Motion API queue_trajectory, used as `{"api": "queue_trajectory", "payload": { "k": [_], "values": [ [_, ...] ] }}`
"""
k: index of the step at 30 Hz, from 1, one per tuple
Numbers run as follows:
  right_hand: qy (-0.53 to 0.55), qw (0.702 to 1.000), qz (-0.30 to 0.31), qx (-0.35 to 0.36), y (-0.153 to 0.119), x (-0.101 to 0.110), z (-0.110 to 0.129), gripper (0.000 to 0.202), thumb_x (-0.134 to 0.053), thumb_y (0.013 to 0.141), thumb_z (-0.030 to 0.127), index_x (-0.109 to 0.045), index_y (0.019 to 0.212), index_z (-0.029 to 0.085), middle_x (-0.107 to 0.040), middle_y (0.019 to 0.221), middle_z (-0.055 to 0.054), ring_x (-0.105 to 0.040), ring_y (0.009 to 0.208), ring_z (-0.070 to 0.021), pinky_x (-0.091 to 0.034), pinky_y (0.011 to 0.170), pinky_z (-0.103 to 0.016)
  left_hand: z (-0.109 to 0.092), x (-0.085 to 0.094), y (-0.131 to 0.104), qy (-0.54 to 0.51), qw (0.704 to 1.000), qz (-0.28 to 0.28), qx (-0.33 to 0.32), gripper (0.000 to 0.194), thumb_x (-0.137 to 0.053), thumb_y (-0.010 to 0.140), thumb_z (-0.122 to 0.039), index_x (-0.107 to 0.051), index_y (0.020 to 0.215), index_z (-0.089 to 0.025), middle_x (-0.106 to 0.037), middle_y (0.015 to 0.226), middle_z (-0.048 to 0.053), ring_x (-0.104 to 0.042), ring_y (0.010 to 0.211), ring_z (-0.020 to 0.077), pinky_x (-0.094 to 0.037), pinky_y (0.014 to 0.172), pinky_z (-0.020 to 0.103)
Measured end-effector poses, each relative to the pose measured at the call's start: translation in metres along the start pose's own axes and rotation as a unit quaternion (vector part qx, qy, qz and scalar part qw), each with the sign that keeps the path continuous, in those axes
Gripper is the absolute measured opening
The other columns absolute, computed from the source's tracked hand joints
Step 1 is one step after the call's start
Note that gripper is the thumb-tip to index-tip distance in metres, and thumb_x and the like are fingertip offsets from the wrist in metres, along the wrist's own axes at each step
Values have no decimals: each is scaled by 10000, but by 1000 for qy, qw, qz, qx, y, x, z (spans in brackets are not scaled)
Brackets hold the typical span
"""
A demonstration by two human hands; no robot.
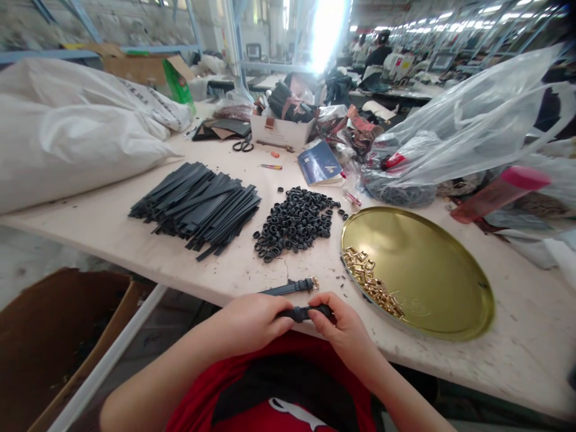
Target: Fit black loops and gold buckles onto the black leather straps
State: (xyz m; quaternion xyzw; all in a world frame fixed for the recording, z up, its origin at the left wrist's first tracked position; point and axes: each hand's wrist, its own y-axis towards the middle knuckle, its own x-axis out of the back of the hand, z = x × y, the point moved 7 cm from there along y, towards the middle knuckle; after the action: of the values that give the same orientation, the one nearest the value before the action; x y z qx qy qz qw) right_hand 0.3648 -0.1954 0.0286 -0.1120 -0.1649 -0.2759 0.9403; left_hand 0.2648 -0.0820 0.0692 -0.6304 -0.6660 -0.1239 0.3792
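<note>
A black strap (300, 313) stretches between my two hands at the table's front edge. My left hand (254, 321) pinches one end of it, thumb on top. The other end is in the closed fingers of my right hand (342, 324), which hide much of it. Just beyond lies a second black strap (288, 288) with a gold-coloured buckle at its right end. Further back are a heap of small black loops (297, 219) and a pile of flat black strips (193, 201). Gold buckles (375, 282) lie along the left side of a round gold tray (436, 270).
On the left rests a large white sack (76, 132), above an open cardboard box (58, 336) below the table. Scissors (243, 146), a blue booklet (320, 161) and a filled white box (281, 131) stand behind. At right are a clear plastic bag (468, 120) and a pink-capped bottle (499, 193).
</note>
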Motion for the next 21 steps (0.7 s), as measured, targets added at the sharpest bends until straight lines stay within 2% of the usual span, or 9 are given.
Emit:
{"api": "queue_trajectory", "payload": {
  "k": [2, 4, 7, 11, 17, 21],
  "values": [
    [2, 1000, -13, 6, -2, -1, 4, 82, -515, 780, 294, -532, 792, 215, -502, 632, 33, -448, 561, -126, -345, 523, -234, -3, -15, 6, -51, 998, 35, 0, 222, -421, 796, -290, -606, 750, -176, -643, 726, 29, -584, 688, 172, -393, 620, 230],
    [-7, 1000, -11, 17, -4, -2, 6, 82, -502, 795, 296, -516, 779, 216, -483, 616, 38, -439, 557, -126, -343, 525, -233, -3, -28, 8, -134, 989, 67, 20, 226, -386, 809, -284, -556, 714, -170, -609, 650, 4, -571, 596, 137, -395, 554, 205],
    [-40, 998, 10, 54, -5, -5, 10, 62, -491, 803, 255, -513, 761, 215, -519, 656, 24, -467, 610, -135, -362, 570, -241, 2, -38, 7, -202, 976, 69, 47, 259, -373, 820, -335, -530, 704, -164, -573, 588, -17, -536, 505, 110, -379, 485, 187],
    [-80, 993, 31, 81, -8, -10, 10, 57, -484, 808, 230, -513, 762, 215, -556, 693, 8, -495, 648, -147, -380, 601, -256, 5, -44, 6, -178, 981, 60, 44, 310, -381, 817, -368, -529, 639, -162, -547, 534, -24, -502, 477, 104, -353, 469, 187],
    [-100, 989, 62, 87, -18, -11, 7, 88, -402, 854, 225, -490, 849, 217, -566, 745, -11, -514, 688, -161, -394, 627, -278, 5, -43, 10, -73, 997, 16, 24, 295, -404, 808, -366, -545, 640, -168, -591, 619, 1, -511, 592, 138, -329, 534, 212],
    [-101, 988, 95, 67, -23, -11, 1, 134, -349, 880, 240, -453, 961, 218, -578, 798, -24, -534, 715, -171, -400, 646, -293, -4, -44, 6, -116, 990, 82, -4, 319, -369, 835, -371, -548, 664, -168, -548, 598, -18, -480, 561, 118, -324, 527, 202]
  ]
}}
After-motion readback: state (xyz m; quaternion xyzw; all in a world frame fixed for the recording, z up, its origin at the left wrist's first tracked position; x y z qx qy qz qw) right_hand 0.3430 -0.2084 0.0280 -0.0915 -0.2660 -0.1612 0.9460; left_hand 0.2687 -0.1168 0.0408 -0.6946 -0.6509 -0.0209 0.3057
